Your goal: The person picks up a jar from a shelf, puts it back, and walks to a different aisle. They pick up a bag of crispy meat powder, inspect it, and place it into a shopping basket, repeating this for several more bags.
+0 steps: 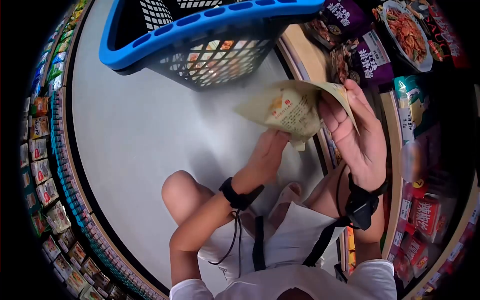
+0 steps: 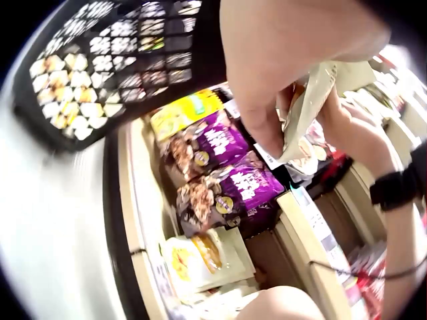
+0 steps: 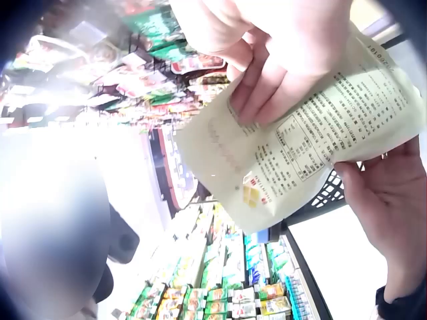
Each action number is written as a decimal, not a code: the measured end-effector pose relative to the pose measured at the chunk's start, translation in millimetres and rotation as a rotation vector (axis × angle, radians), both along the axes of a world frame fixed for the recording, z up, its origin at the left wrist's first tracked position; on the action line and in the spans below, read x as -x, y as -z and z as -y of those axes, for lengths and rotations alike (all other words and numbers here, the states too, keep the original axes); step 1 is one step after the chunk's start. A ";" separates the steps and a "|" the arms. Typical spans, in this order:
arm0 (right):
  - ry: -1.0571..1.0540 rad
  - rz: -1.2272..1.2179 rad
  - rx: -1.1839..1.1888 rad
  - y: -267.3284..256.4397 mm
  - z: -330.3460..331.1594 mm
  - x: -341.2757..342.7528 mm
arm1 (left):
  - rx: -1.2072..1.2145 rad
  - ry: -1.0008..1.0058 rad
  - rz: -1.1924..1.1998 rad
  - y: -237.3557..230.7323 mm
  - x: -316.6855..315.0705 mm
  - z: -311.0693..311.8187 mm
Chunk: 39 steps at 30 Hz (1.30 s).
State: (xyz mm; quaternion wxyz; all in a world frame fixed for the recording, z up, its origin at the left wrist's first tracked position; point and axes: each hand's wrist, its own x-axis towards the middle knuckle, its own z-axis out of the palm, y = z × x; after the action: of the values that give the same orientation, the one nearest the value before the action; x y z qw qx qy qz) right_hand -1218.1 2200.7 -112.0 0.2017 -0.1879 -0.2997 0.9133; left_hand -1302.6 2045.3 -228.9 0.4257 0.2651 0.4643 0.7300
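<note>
A pale cream food packet (image 1: 295,112) with printed text is held between both hands in front of the knees. My left hand (image 1: 265,157) pinches its lower edge, with the thumb against the printed side in the right wrist view. My right hand (image 1: 357,135) grips the other end, fingers curled over the packet's edge. Dense small print and a table of text cover the packet's face (image 3: 293,147) in the right wrist view. From the left wrist, the packet (image 2: 310,113) appears edge-on between the two hands.
A black basket with a blue rim (image 1: 185,22) stands ahead on the grey floor (image 1: 125,140), goods visible through its mesh. Purple packets (image 2: 247,183) and a similar cream packet (image 2: 210,257) lie in the shelf to the right. Another stocked shelf (image 1: 47,170) curves along the left.
</note>
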 end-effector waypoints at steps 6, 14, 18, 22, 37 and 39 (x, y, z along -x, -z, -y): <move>0.038 0.177 0.284 65.0 1.9 17.2 | 0.315 0.052 -0.036 23.8 19.8 -11.3; -0.042 0.342 -0.370 73.4 -46.4 -35.0 | 0.372 0.048 0.118 16.4 50.0 5.6; -0.066 0.565 -0.637 82.6 -22.9 -22.0 | 0.324 -0.015 0.174 15.5 56.8 12.4; -0.207 0.564 -0.734 96.7 -7.4 -18.0 | 0.302 -0.048 0.174 23.8 59.3 13.0; -0.096 0.610 -0.588 145.0 27.2 -28.8 | 0.321 0.304 -0.627 49.5 -18.4 -24.3; 0.078 0.633 -0.254 149.4 14.1 -39.2 | 0.247 0.322 -0.767 56.7 -27.5 -30.8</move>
State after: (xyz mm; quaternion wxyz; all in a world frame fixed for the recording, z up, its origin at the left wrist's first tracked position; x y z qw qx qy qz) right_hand -1178.9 2186.6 -261.4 0.1551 -0.4467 -0.4515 0.7567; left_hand -1275.1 2076.1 -285.6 0.3592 0.5332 0.6254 0.4423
